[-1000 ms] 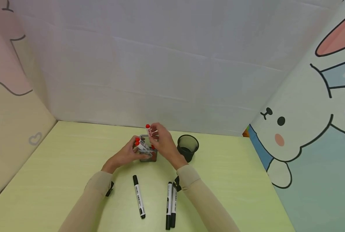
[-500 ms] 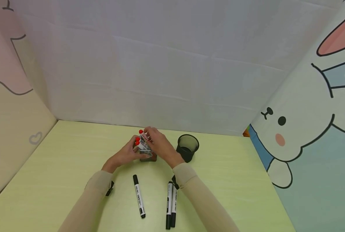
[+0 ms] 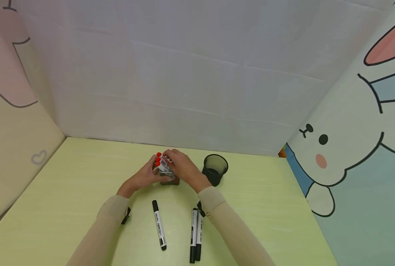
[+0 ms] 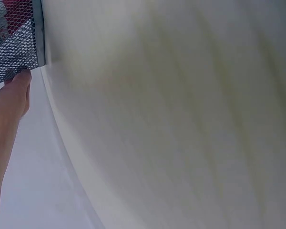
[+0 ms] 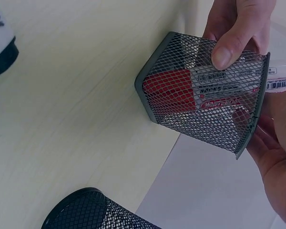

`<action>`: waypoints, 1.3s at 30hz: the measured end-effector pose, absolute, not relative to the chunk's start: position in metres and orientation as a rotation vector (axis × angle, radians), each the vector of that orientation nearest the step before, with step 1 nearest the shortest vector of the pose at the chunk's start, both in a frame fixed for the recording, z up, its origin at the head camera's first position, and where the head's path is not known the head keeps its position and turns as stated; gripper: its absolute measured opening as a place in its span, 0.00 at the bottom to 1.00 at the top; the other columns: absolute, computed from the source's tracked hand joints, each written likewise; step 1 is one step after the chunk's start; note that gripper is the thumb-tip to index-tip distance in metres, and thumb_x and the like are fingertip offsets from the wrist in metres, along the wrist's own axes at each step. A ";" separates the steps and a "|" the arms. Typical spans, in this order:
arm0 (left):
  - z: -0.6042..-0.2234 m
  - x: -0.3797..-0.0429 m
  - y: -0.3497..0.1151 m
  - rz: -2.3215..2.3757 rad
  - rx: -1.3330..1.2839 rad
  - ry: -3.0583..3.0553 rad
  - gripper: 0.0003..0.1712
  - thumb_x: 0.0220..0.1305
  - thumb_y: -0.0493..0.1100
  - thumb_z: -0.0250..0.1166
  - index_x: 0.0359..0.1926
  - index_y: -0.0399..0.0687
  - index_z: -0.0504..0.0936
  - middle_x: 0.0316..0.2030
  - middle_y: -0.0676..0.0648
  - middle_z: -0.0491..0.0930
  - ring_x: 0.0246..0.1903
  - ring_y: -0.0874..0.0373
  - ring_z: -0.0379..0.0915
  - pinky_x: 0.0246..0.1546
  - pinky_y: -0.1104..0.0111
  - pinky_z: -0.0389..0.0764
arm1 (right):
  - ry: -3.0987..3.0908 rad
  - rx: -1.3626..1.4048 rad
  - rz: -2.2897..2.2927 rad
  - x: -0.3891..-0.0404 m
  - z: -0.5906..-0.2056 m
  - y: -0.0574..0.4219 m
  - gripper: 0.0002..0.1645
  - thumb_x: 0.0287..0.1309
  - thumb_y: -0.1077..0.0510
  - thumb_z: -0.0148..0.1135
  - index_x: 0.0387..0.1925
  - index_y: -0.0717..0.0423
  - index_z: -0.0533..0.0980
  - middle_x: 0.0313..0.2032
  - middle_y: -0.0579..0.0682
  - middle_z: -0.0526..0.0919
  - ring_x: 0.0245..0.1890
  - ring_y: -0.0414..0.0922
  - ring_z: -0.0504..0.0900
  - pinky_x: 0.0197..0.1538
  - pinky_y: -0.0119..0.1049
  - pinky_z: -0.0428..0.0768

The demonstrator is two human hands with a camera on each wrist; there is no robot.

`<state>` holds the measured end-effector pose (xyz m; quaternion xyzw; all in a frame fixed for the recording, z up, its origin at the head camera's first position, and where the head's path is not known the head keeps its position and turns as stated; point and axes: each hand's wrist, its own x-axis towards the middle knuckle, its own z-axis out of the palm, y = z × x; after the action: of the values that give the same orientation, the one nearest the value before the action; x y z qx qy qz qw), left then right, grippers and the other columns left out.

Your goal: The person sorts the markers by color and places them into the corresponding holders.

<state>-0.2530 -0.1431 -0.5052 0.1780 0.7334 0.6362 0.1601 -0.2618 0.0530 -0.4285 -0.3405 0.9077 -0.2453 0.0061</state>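
Observation:
A dark square wire-mesh pen holder (image 3: 171,181) stands on the table with several red-capped whiteboard markers (image 3: 160,164) leaning left inside it. My left hand (image 3: 144,176) grips the holder from the left; in the right wrist view its thumb (image 5: 224,56) presses on the mesh. At the holder's mouth, my right hand (image 3: 185,169) holds a red whiteboard marker (image 3: 164,158) that slants into it beside the others. Red lower ends show through the mesh in the right wrist view. Most of the right fingertips are hidden behind the hand in the head view.
A round black mesh cup (image 3: 215,166) stands just right of the right wrist. Nearer the front, a black marker (image 3: 159,226) lies alone, and two more black markers (image 3: 193,234) lie side by side near the right sleeve. A white wall backs the pale yellow table (image 3: 267,207).
My right hand has lowered the red marker leftward into the square holder, so its red tip now lines up with the others. The left hand stays on the holder.

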 end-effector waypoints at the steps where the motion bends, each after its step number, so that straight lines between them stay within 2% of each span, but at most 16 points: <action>1: -0.505 -0.253 -0.143 1.819 0.515 2.092 0.54 0.63 0.38 0.75 0.78 0.53 0.47 0.75 0.44 0.57 0.77 0.45 0.50 0.70 0.60 0.66 | 2.847 -1.066 -0.755 -0.261 -0.428 0.054 0.20 0.71 0.64 0.62 0.62 0.57 0.74 0.51 0.52 0.81 0.49 0.46 0.83 0.53 0.32 0.82; 9: -0.501 -0.254 -0.142 1.749 0.531 2.145 0.53 0.64 0.40 0.75 0.79 0.53 0.49 0.72 0.44 0.63 0.72 0.45 0.58 0.64 0.71 0.71 | 2.938 -1.144 -0.675 -0.259 -0.429 0.060 0.19 0.70 0.63 0.63 0.60 0.58 0.76 0.54 0.54 0.81 0.55 0.49 0.79 0.59 0.38 0.80; 12: -0.500 -0.254 -0.142 1.721 0.540 2.167 0.52 0.64 0.40 0.75 0.78 0.50 0.50 0.70 0.42 0.65 0.69 0.45 0.63 0.64 0.68 0.73 | 2.964 -1.154 -0.690 -0.258 -0.431 0.063 0.19 0.69 0.64 0.64 0.60 0.58 0.77 0.53 0.54 0.81 0.57 0.50 0.77 0.61 0.39 0.78; 15: -0.498 -0.255 -0.142 1.697 0.536 2.191 0.51 0.64 0.40 0.75 0.77 0.46 0.51 0.68 0.40 0.66 0.66 0.43 0.66 0.65 0.60 0.74 | 2.953 -1.165 -0.742 -0.258 -0.432 0.066 0.19 0.69 0.64 0.64 0.59 0.60 0.77 0.53 0.56 0.81 0.57 0.51 0.76 0.62 0.41 0.78; 20: -0.493 -0.253 -0.141 1.661 0.510 2.230 0.50 0.63 0.41 0.75 0.75 0.41 0.52 0.67 0.38 0.68 0.64 0.41 0.67 0.65 0.51 0.73 | 2.932 -1.172 -0.815 -0.258 -0.434 0.070 0.18 0.70 0.62 0.64 0.59 0.61 0.76 0.54 0.57 0.80 0.58 0.52 0.76 0.63 0.43 0.77; 26: -0.492 -0.250 -0.141 1.672 0.471 2.233 0.53 0.61 0.43 0.77 0.75 0.43 0.50 0.67 0.38 0.66 0.69 0.35 0.63 0.66 0.48 0.71 | 2.953 -1.154 -0.874 -0.257 -0.435 0.078 0.18 0.70 0.64 0.62 0.59 0.60 0.77 0.57 0.56 0.79 0.60 0.52 0.75 0.63 0.44 0.77; 30: -0.490 -0.246 -0.143 1.609 0.469 2.316 0.57 0.61 0.47 0.77 0.77 0.41 0.48 0.70 0.35 0.61 0.72 0.31 0.56 0.70 0.42 0.64 | 2.975 -1.153 -0.907 -0.257 -0.435 0.084 0.17 0.70 0.64 0.62 0.59 0.60 0.77 0.57 0.55 0.79 0.58 0.52 0.75 0.60 0.44 0.78; 34: -0.490 -0.242 -0.147 1.533 0.468 2.405 0.60 0.60 0.50 0.77 0.78 0.38 0.46 0.72 0.33 0.54 0.73 0.31 0.52 0.72 0.40 0.58 | 2.994 -1.165 -0.940 -0.256 -0.435 0.088 0.17 0.70 0.63 0.62 0.58 0.60 0.77 0.55 0.55 0.79 0.57 0.52 0.76 0.59 0.44 0.78; 39: -0.491 -0.240 -0.150 1.477 0.459 2.456 0.61 0.60 0.53 0.77 0.78 0.37 0.46 0.73 0.32 0.54 0.71 0.31 0.55 0.70 0.40 0.62 | 3.016 -1.193 -1.036 -0.256 -0.434 0.096 0.16 0.69 0.65 0.63 0.56 0.63 0.77 0.53 0.57 0.80 0.57 0.54 0.76 0.58 0.47 0.78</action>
<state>-0.2401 -0.1501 -0.4914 0.1569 0.8402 0.5052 0.1195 -0.2557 0.0958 -0.4338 -0.3473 0.8782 -0.3017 -0.1312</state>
